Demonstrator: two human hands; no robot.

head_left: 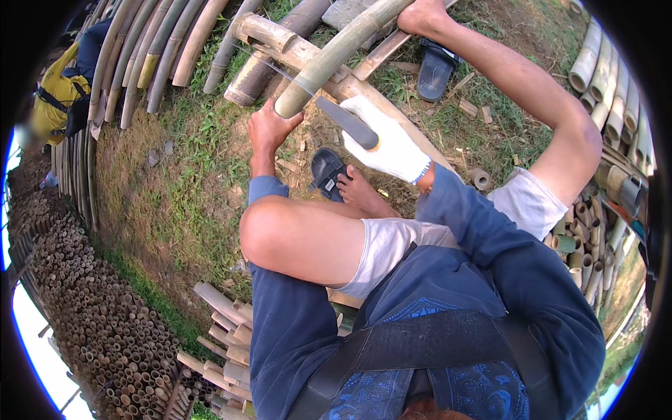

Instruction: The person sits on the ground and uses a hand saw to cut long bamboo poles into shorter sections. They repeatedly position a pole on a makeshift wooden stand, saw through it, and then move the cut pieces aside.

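Observation:
A bamboo pole (348,50) lies slanting across a wooden rest (378,98), its cut end toward me. My bare left hand (271,129) is closed round that near end, thumb against its side. In my right hand (385,140), in a white knitted glove, is the dark grey handle of a handsaw (344,122). The saw's thin blade shows nearly edge-on and crosses the pole just above my left hand. How deep the blade sits in the bamboo cannot be made out. My bare foot (422,15) presses on the pole farther up.
Bamboo poles (150,49) lie in rows at the far left and right. A big stack of cut bamboo pieces (105,308) fills the lower left. Sandals (435,70) and bamboo offcuts lie on the grass. Another person in yellow (59,105) is at the far left.

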